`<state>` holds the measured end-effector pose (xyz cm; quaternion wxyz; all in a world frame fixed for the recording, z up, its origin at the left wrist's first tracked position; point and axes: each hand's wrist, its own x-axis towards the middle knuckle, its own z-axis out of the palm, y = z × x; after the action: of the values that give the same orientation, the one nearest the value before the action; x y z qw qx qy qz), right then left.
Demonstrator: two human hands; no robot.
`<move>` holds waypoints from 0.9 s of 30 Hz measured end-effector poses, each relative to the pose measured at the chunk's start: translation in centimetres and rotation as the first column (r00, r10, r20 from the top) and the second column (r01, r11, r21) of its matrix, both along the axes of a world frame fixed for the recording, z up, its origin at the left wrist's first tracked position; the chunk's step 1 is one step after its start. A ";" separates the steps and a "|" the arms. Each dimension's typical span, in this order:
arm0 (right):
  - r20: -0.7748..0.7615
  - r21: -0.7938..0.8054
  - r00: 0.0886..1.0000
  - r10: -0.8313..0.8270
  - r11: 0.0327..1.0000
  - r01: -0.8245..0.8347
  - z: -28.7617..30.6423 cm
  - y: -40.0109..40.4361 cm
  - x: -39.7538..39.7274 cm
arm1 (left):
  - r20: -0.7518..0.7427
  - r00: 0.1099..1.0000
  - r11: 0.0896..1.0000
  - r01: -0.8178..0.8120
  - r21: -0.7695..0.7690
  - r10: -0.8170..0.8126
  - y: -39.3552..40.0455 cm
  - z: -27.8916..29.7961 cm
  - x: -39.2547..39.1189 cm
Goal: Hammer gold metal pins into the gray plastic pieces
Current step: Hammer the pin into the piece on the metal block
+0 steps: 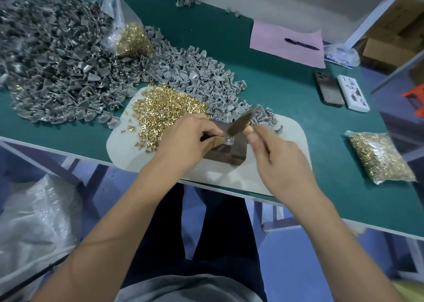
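- Gold pins (pixel 160 111) lie in a loose heap on the pale mat (pixel 291 136), just left of the dark block (pixel 229 155); gray plastic pieces (pixel 202 77) are piled behind the heap, and a larger, darker mound (pixel 52 61) sits further left.
- One gray piece (pixel 227 139) sits on top of the block with a gold pin head showing in it.
- Left hand (pixel 190 136): fingertips pinched together at the piece's left edge, steadying it on the block.
- Right hand (pixel 275 157): fingers curled round the handle of a small hammer (pixel 242 124), whose head is blurred and raised just above the piece.
- Step in hand, as judged: mid-strike, driving the pin into the piece.
- Next move calls for a square blow on the pin head, with the left fingertips kept out of the hammer's path.
- Whether the pin is fully seated cannot be told.
- Spare pins: an open bag (pixel 130 40) on the far pile and a sealed bag (pixel 380 157) at right.
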<state>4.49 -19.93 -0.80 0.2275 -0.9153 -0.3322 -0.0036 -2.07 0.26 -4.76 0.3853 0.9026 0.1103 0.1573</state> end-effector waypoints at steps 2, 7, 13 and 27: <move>-0.021 -0.095 1.000 0.015 0.995 -0.017 0.0 0.2 -0.3 | -0.012 1.000 1.000 -0.006 0.005 0.006 -0.1 0.0 0.0; 0.000 0.093 0.998 -0.060 0.994 0.060 0.6 -0.3 0.1 | -0.001 1.000 0.997 0.003 0.073 -0.003 -0.1 0.1 -0.2; -0.106 0.044 0.993 -0.048 0.998 0.053 -0.6 -0.5 -0.9 | 0.013 1.000 0.956 -0.022 0.293 0.019 -0.4 0.9 -0.4; -0.082 0.211 0.990 -0.117 0.969 0.131 -0.4 -0.6 -0.4 | -0.014 0.999 0.953 -0.039 0.299 0.046 -0.4 1.0 -0.4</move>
<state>4.12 -20.56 -1.18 0.3363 -0.9037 -0.2640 -0.0225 -2.47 -0.10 -3.75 0.2400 0.9494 0.1087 0.1708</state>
